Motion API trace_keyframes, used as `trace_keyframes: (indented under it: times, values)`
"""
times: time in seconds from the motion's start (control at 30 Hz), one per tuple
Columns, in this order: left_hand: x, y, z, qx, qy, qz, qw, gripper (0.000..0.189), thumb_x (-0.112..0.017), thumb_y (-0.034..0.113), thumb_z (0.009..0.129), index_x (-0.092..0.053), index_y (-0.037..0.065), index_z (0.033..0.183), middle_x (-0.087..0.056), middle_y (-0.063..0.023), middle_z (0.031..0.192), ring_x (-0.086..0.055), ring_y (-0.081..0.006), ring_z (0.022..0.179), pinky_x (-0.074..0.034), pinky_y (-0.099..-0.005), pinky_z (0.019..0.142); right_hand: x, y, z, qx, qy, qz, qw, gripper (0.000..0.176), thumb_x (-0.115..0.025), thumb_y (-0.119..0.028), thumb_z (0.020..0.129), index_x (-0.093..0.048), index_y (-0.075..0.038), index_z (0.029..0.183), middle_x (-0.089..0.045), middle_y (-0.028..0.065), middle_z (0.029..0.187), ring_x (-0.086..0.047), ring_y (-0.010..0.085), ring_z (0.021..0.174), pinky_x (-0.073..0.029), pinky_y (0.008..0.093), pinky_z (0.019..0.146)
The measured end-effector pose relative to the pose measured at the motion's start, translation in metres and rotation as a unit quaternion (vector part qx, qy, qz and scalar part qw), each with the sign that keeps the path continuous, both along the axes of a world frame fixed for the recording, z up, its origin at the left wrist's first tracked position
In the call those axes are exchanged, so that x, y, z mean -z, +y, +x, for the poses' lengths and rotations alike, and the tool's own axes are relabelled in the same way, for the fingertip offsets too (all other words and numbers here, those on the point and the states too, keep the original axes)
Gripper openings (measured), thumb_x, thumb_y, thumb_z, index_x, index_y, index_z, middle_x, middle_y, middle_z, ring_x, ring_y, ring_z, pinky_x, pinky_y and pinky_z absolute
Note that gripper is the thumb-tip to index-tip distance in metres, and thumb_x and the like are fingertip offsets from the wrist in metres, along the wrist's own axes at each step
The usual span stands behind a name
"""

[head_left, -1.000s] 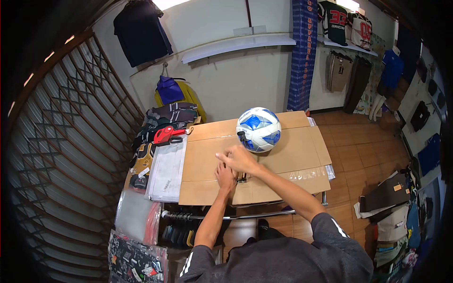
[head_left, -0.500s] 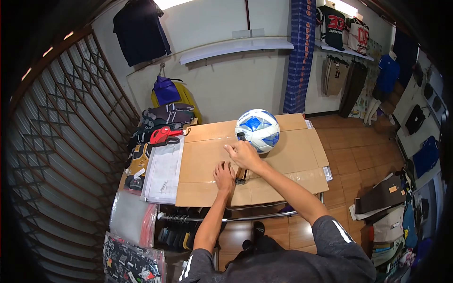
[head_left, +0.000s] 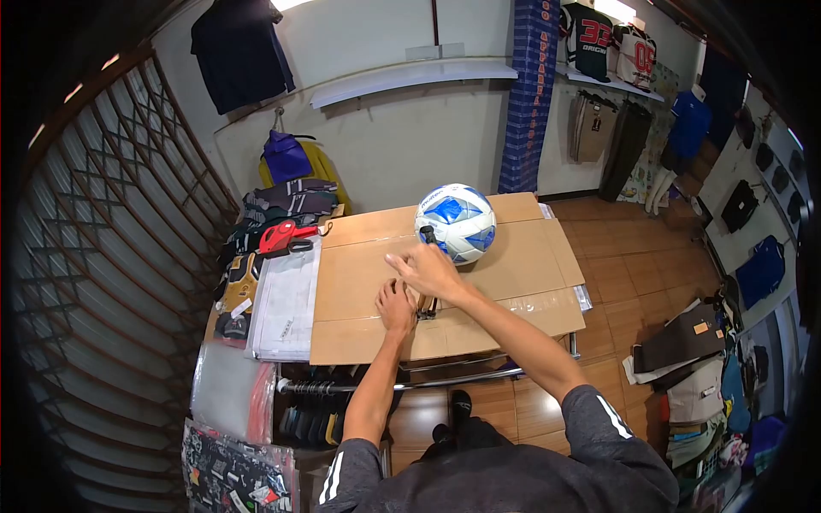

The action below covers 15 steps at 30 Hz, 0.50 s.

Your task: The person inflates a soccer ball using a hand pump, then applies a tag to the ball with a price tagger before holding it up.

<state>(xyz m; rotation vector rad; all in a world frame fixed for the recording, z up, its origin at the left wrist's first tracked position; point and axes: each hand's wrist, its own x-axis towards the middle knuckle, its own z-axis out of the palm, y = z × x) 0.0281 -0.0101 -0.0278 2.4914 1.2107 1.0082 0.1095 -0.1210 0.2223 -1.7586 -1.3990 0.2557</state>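
My right hand (head_left: pixel 428 272) is closed around the middle of a slim tool with a black upper end (head_left: pixel 429 233), its thumb pointing left. The tool's brown and black lower part (head_left: pixel 425 313) comes out below, at the cardboard; its exact kind I cannot tell. Beside that lower part, my left hand (head_left: pixel 396 305) rests with fingers spread on the cardboard (head_left: pixel 359 256). A white and blue football (head_left: pixel 462 224) sits on the cardboard just beyond my right hand, partly behind the tool's black end.
Left of the cardboard lie a red and black tape dispenser (head_left: pixel 284 238), white plastic packs (head_left: pixel 286 299) and folded clothes (head_left: pixel 286 203). A metal clothes rail (head_left: pixel 410 385) runs under the table's near edge. More clothes (head_left: pixel 684 342) are stacked at the right.
The whole scene has shifted slightly up and left in view as my head moved. Both hands keep nearly the same places by the tool and the football.
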Motion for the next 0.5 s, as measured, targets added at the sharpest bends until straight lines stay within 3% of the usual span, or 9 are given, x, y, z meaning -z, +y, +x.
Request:
trace_keyframes:
  times: [0.07, 0.17, 0.5]
  values:
    - [-0.002, -0.002, 0.000, -0.009, 0.013, -0.008, 1.000, 0.035, -0.063, 0.023, 0.098, -0.067, 0.012, 0.130, -0.060, -0.0120, 0.140, -0.051, -0.0325, 0.136, -0.036, -0.0508, 0.116, -0.050, -0.002, -0.006, -0.024, -0.008, -0.020, 0.999, 0.051, -0.063, -0.039, 0.105, -0.071, 0.005, 0.081, -0.060, 0.0229, 0.060, -0.058, 0.0379, 0.053, -0.049, 0.0478, 0.059]
    - [0.002, -0.001, 0.000, -0.005, 0.009, 0.019, 1.000, 0.034, -0.064, 0.024, 0.098, -0.068, 0.013, 0.130, -0.061, -0.0118, 0.139, -0.052, -0.0319, 0.136, -0.037, -0.0503, 0.115, -0.075, 0.002, -0.011, -0.017, -0.010, -0.033, 0.999, 0.051, -0.065, -0.041, 0.103, -0.073, 0.003, 0.080, -0.066, 0.0250, 0.068, -0.069, 0.0432, 0.067, -0.054, 0.0514, 0.067]
    - [0.003, -0.001, -0.003, 0.005, 0.039, 0.000, 0.999, 0.035, -0.060, 0.024, 0.101, -0.065, 0.006, 0.130, -0.059, -0.0133, 0.141, -0.050, -0.0327, 0.137, -0.036, -0.0512, 0.116, 0.028, 0.035, -0.003, 0.039, -0.001, -0.019, 0.999, 0.045, -0.068, -0.035, 0.100, -0.073, 0.002, 0.077, -0.067, 0.0275, 0.071, -0.069, 0.0474, 0.070, -0.055, 0.0542, 0.067]
